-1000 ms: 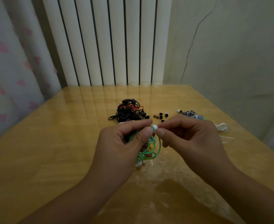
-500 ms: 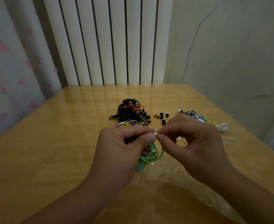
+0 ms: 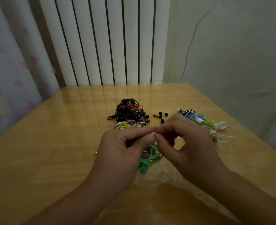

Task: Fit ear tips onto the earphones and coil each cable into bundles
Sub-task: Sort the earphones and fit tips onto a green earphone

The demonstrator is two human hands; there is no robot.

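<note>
White radiator fins [image 3: 101, 41] and a cracked wall [image 3: 223, 54] stand behind a glossy wooden table [image 3: 44, 151], with a heart-print curtain [image 3: 7, 62] beyond its left edge. Above the middle of the table, both hands meet fingertip to fingertip: the left hand [image 3: 122, 153] pinches the green earphone [image 3: 150, 158] between thumb and forefinger, its looped cable hanging under the palm toward the near edge, while the right hand [image 3: 187, 143] pinches a tiny white ear tip [image 3: 153, 133] right at the junction. Whether the tip is already seated on the nozzle cannot be told; the fingers hide it. The tip looks soft, light and springy, likely to pop away if squeezed off-centre, so it is best held by its skirt and rolled on, with the earphone gripped at its hard body, not by the cable. That thin cable seems limp and slippery and should coil easily but spring loose unless held where its loops cross. Toward the far edge lie a black earphone tangle [image 3: 127, 111], a yellow and purple bundle [image 3: 126, 125] and loose black ear tips [image 3: 160, 117]; coiled bundles [image 3: 205, 124] run toward the right edge.
</note>
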